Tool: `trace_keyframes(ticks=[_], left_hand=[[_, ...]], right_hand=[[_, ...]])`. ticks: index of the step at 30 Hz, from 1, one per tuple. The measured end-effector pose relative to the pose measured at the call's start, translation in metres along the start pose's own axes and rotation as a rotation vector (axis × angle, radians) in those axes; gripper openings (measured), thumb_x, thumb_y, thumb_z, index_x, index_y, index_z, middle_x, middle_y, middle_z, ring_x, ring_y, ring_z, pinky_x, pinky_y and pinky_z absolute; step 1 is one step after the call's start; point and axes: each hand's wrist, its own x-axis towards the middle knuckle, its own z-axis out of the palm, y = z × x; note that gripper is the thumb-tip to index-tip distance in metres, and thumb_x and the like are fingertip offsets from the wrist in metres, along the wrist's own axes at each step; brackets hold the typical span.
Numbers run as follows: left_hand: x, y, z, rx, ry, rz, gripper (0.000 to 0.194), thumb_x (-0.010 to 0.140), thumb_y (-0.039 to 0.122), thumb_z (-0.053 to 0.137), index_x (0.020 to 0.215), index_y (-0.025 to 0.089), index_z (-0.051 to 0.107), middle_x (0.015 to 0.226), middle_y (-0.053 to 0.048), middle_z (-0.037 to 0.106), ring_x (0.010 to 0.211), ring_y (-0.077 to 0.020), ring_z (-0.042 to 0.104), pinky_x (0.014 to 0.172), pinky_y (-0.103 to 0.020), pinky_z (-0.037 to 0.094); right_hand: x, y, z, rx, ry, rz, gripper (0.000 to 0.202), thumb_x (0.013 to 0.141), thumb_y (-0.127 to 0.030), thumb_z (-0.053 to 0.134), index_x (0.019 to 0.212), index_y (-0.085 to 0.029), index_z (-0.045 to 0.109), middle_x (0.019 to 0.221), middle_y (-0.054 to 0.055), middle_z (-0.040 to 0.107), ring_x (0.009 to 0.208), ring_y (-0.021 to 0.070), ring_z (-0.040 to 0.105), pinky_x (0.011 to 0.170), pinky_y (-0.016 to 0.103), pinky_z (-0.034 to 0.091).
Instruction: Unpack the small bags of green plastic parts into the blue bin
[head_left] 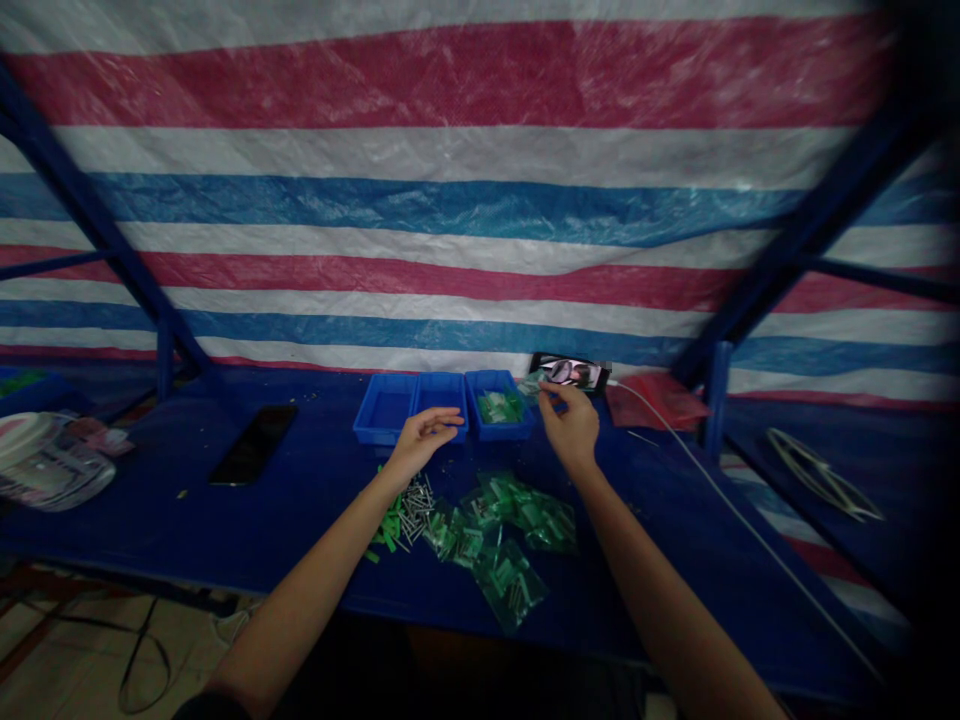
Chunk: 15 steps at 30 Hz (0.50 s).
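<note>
My right hand [571, 428] is at the right blue bin [501, 432], thumb and fingers pinched on a small clear plastic bag [531, 383] at the bin's back right. Small bags with green and pale pieces [501, 406] lie inside that bin. Over the front of the middle blue bin [442, 388] is my left hand [427, 438], its fingers stretched out and holding nothing. Nearer me, silver screws [415, 512] lie in a heap beside green plastic pieces [388, 527], partly hidden by my left forearm. Filled clear bags [517, 510] with green contents are piled to their right.
A lit phone [574, 372] leans behind the bins, its white cable [705, 475] running down the right side. Red plastic bags [652, 400] lie beside it. On the left are a dark phone [255, 445] and a white bucket [49, 465]. Blue frame posts [716, 400] flank the table.
</note>
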Motion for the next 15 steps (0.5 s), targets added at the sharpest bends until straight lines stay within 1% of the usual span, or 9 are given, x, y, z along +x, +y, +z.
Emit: trace_keyframes(ticks=[2,6,8,12,13,15], left_hand=[[-0.0001,0.0010,0.0007,-0.001,0.003,-0.008,0.032,0.071,0.023,0.068,0.102,0.016,0.065,0.098,-0.009,0.069,0.086,-0.0184,0.063,0.077,-0.031,0.046],[0.0002,0.0014,0.0014,-0.001,0.006,-0.009,0.032,0.070,0.024,0.069,0.101,0.016,0.065,0.097,-0.009,0.070,0.085,-0.0187,0.063,0.076,-0.031,0.046],[0.0002,0.0013,0.0013,-0.002,0.007,-0.007,0.032,0.070,0.024,0.069,0.100,0.016,0.065,0.097,-0.009,0.070,0.085,-0.0189,0.063,0.075,-0.031,0.046],[-0.0002,0.0022,0.0008,0.007,0.006,-0.007,0.032,0.070,0.024,0.069,0.101,0.016,0.065,0.097,-0.009,0.070,0.085,-0.0190,0.063,0.076,-0.032,0.046],[-0.0003,0.0024,0.0007,0.009,0.007,-0.008,0.032,0.070,0.024,0.069,0.101,0.016,0.065,0.097,-0.009,0.070,0.085,-0.0189,0.063,0.076,-0.032,0.046],[-0.0006,0.0026,0.0006,0.009,0.008,-0.011,0.031,0.070,0.024,0.069,0.100,0.016,0.066,0.096,-0.009,0.070,0.085,-0.0187,0.063,0.075,-0.031,0.046]], right_hand=[[-0.0018,-0.0021,0.0012,-0.031,-0.051,-0.032,0.030,0.081,-0.033,0.045,0.095,-0.019,0.068,0.085,0.007,0.066,0.077,0.0195,0.057,0.074,0.032,0.044],[-0.0061,-0.0012,0.0048,-0.091,-0.228,-0.106,0.030,0.084,-0.035,0.044,0.098,-0.021,0.066,0.094,0.007,0.066,0.085,0.0213,0.055,0.079,0.035,0.043],[-0.0083,-0.0002,0.0062,-0.101,-0.288,-0.130,0.031,0.084,-0.036,0.044,0.102,-0.021,0.064,0.099,0.006,0.065,0.089,0.0223,0.054,0.081,0.036,0.043],[-0.0086,-0.0019,0.0039,-0.063,-0.289,-0.099,0.037,0.083,-0.036,0.047,0.117,-0.023,0.054,0.096,0.005,0.066,0.087,0.0222,0.054,0.077,0.036,0.044],[-0.0073,-0.0030,0.0023,-0.052,-0.279,-0.086,0.037,0.083,-0.037,0.047,0.117,-0.023,0.054,0.094,0.005,0.066,0.084,0.0216,0.055,0.075,0.035,0.044],[-0.0034,-0.0058,-0.0020,-0.032,-0.256,-0.070,0.033,0.083,-0.039,0.048,0.108,-0.021,0.059,0.088,0.005,0.066,0.078,0.0199,0.056,0.070,0.032,0.044]])
